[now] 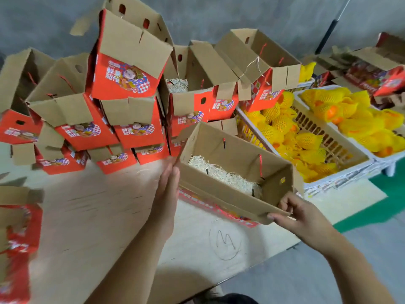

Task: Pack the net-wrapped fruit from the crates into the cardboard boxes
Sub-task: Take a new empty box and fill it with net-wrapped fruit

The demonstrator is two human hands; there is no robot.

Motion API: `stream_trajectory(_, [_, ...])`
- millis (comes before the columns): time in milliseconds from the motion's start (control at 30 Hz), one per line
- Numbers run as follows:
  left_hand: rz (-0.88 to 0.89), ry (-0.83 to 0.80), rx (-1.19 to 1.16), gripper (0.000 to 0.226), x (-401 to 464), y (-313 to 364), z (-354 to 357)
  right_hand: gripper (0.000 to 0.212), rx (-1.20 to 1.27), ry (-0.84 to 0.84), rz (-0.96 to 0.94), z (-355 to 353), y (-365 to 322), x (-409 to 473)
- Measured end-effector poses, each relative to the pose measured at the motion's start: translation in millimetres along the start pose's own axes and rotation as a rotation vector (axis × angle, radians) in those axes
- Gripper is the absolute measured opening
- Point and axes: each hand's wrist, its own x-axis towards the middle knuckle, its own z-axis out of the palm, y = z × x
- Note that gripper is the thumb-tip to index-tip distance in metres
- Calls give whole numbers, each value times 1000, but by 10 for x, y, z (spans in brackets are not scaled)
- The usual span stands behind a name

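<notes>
We held one open cardboard box between our two hands, tipped toward us above the pale surface, its long axis running from the left hand at the far-left end down to the right hand at the near-right corner. The left hand was released, its fingers straight and flat against the box's end wall; the right hand pinched the near flap, thumb under and fingers curled over the edge. Inside lay only a bed of pale shredded filler, so we judged that packing of this box had not yet begun. The net-wrapped fruit lay beyond and to the right of the right hand, heaped in a white crate just past the box's right end; that hand was plainly the nearer one for reaching it. The box's underside seemed clear of the surface, though blur made this uncertain.
</notes>
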Motion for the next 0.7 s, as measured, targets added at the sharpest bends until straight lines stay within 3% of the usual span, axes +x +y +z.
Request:
stream_trajectory(67, [-23,20,156,39,-17,-182,-91,32,-135,-132,18,170,102,134])
stream_trajectory(167, [-129,118,386,52,-100,-520,-243,18,-187,-80,43,408,161,313])
stream_trajectory(300, [-337,230,247,46,-268,-761,-314,32,-208,17,75,548,132,511])
stream_trajectory(367, [-322,421,376,39,-306,-783,-271,40,-268,-26,159,571,179,550])
stream_trajectory(433, [-168,547,554,28,-280,-624,-130,46,-299,-6,198,600,214,535])
stream_trajectory(567, [297,257,581,24,-62,-189,493,49,-231,160,75,575,145,625])
stream_trajectory(700, [228,-29,441,12,368,-35,1423,34,-120,253,-131,254,100,937])
